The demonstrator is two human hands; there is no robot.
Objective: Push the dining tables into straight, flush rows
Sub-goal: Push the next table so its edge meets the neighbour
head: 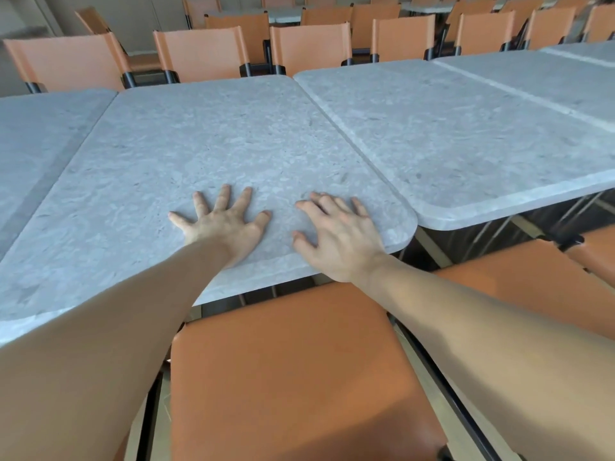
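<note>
Both hands, left hand (229, 227) and right hand (339, 234), lay flat, fingers released, on the middle desk (206, 144). Its near edge overhung the right-neighbouring desk (466, 144) (not flush); an uneven push could skew it.

Grey stone-look desk (199, 138), rounded corners; left hand (223, 224) and right hand (339, 237) lie flat on it near its front edge.

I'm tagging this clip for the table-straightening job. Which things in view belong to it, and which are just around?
Part of the job:
- middle table, under both palms
- left hand
- right hand
- right table
- left table

Just around:
- near chair
- far chairs
</note>
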